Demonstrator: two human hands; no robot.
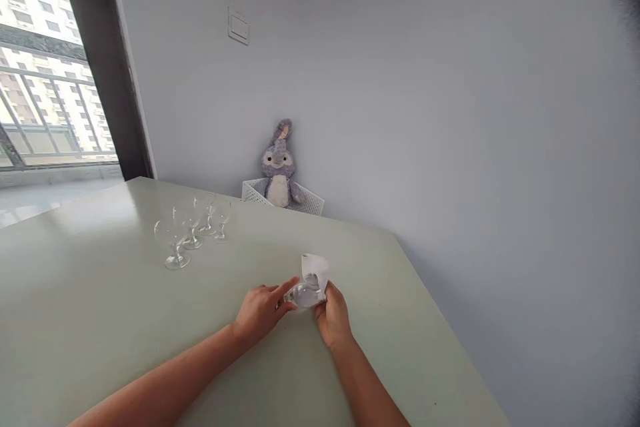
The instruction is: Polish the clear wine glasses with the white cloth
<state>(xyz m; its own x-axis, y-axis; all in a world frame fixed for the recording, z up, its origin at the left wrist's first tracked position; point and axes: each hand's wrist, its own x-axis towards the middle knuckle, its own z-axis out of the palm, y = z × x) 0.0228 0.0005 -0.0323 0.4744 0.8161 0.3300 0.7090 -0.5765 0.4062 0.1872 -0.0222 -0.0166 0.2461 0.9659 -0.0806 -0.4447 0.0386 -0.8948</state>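
Observation:
Just above the pale green table, a clear glass lies tilted on its side between my hands. My left hand grips its left end, thumb and fingers around it. On the right, my right hand holds a white cloth against the other end of the glass. The cloth stands up above the rim and partly covers it. Most fingertips of my right hand are hidden behind the cloth and glass.
Several clear stemmed glasses stand upright at the left back, the nearest one in front. Behind the table's far edge, a grey plush toy sits in a white perforated basket by the wall. A window is at the far left.

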